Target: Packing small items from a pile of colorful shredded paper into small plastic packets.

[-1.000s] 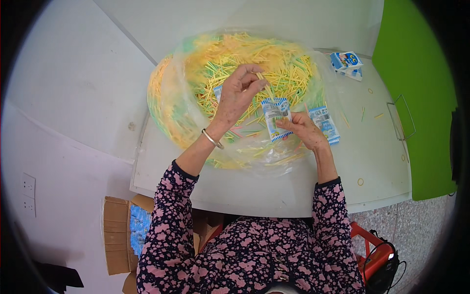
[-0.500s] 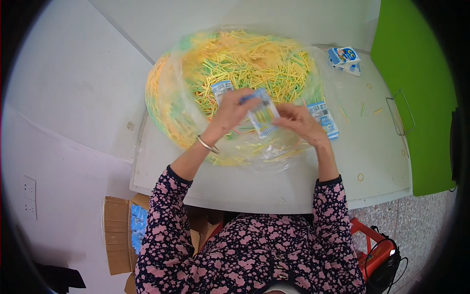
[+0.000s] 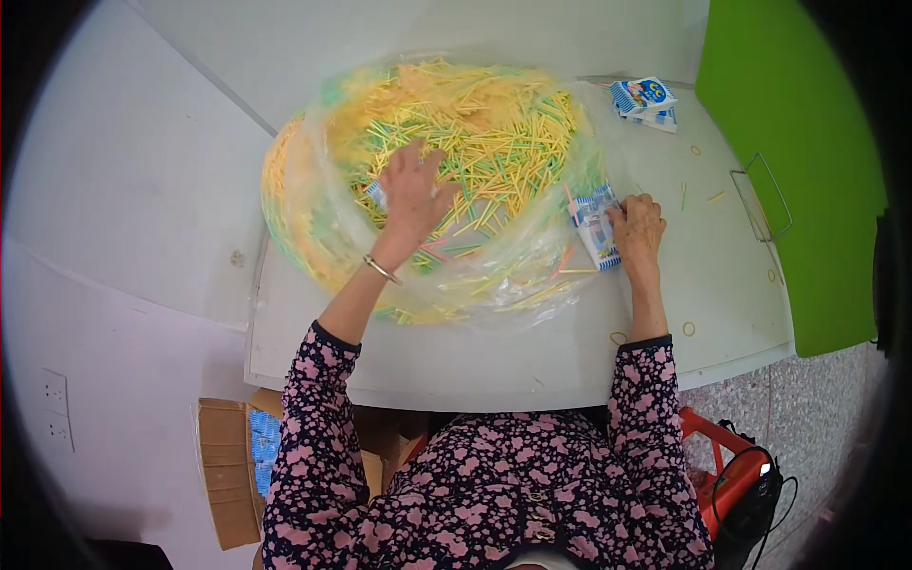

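A large clear plastic bag (image 3: 332, 180) lies open on the table, full of thin yellow, green, orange and pink sticks (image 3: 494, 142). Over its left part reaches my left hand (image 3: 415, 195), fingers spread and nothing in its grasp. Partly hidden beneath that hand is a blue-and-white packet (image 3: 376, 194) lying on the sticks. My right hand (image 3: 641, 228) is at the bag's right side, its fingers curled against the edge of another blue-and-white packet (image 3: 597, 228). Whether a second packet lies under this one is hard to see.
Two blue-and-white packets (image 3: 644, 98) lie stacked at the back right. Rubber bands (image 3: 689, 329) and a few loose sticks (image 3: 683, 196) are scattered on the table (image 3: 456, 370). A green panel (image 3: 788, 190) with a wire handle borders the right. An open cardboard box (image 3: 228, 465) stands below left.
My hands have parted. The packet that was between them has gone right with my right hand, onto the spot where another lay. My left hand has let go and moved left over the sticks.
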The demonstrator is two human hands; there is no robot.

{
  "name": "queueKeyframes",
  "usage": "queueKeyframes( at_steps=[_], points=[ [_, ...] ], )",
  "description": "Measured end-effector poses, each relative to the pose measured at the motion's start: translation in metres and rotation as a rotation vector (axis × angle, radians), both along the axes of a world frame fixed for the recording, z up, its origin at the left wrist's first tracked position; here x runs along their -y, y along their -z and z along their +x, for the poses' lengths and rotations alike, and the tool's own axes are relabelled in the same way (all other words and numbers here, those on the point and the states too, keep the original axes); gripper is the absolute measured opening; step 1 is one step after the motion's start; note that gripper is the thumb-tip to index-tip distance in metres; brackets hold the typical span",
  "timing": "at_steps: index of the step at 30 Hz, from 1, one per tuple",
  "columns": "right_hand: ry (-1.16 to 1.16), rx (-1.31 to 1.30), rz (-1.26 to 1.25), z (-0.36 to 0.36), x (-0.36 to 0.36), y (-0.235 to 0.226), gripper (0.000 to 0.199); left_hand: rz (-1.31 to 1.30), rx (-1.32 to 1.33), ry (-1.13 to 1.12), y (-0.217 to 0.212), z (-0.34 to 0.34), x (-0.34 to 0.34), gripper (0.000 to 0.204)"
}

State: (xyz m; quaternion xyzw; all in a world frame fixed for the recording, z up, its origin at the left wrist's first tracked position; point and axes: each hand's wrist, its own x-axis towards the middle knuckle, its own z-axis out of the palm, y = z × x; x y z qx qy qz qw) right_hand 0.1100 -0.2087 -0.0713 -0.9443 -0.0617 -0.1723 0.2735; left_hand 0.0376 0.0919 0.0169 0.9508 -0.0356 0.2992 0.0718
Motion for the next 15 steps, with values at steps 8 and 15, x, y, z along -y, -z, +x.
queueKeyframes(
  at_steps=[8,15],
  points=[
    [-0.279,0.138,0.349,-0.023,-0.018,-0.065,0.016,-0.476,0.001,0.480,0.001,0.029,0.087,0.041],
    [-0.593,-0.175,0.781,-0.037,-0.035,-0.068,0.016,-0.682,-0.462,0.473,-0.010,0.022,0.087,0.021]
  ],
)
